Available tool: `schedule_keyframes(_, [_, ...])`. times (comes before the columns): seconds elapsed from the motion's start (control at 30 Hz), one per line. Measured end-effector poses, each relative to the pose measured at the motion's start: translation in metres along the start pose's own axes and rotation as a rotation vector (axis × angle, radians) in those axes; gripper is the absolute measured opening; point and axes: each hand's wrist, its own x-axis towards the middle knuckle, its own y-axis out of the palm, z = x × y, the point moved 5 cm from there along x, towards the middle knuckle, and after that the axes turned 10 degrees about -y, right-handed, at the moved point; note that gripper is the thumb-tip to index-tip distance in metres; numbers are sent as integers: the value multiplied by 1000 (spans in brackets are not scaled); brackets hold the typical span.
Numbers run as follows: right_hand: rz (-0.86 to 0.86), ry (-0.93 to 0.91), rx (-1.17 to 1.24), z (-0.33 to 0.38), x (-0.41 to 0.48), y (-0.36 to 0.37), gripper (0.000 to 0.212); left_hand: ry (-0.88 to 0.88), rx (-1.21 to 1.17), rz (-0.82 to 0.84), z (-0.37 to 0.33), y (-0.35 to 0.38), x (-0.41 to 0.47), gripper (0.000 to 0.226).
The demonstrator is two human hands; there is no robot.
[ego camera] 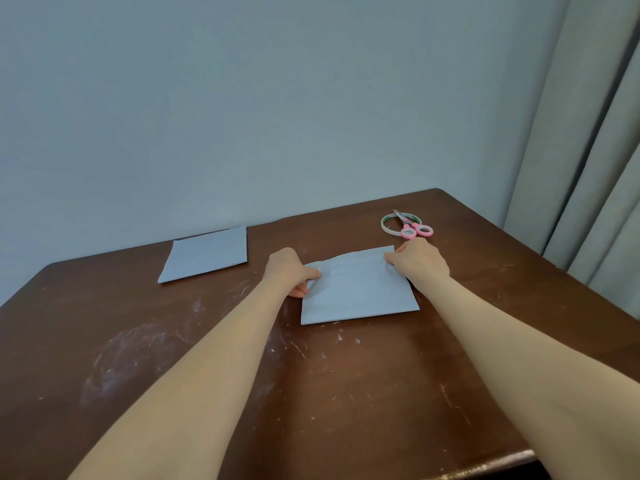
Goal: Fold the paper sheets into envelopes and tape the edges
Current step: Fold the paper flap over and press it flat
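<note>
A pale blue-grey folded paper sheet (358,292) lies flat on the brown table (207,358), right of centre. My left hand (289,271) pinches its upper left corner, thumb on top and fingers tucked under the edge. My right hand (420,259) pinches the upper right corner of the same sheet, where a narrow strip along the far edge looks folded over. A second folded sheet (207,255) of the same colour lies untouched at the far left, near the wall.
Pink-handled scissors (414,226) lie across a tape roll (391,224) at the far right of the table. A plain wall stands behind, and grey curtains (595,140) hang past the right edge. The tabletop is scratched and smudged.
</note>
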Motion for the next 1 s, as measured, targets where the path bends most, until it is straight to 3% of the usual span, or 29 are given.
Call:
schedule_keyframes(0.37, [-3,32,99,1,-1,-2,28,-141,-276,157,13,-7,-2,30])
schedule_keyframes(0.53, [-53,20,284,2,-3,-3,31,-127,-325,113,16,-7,1,29])
schedule_keyframes(0.7, [-63,-23,461,2,-2,2,17,-134,-329,77,17,-6,4,26])
schedule_keyframes(0.83, [-29,-15,377,4,1,4,14,-139,-319,66,18,-7,6,27])
schedule_keyframes(1.0, [-21,-5,197,6,3,8,28,-119,-290,40,18,-8,6,28])
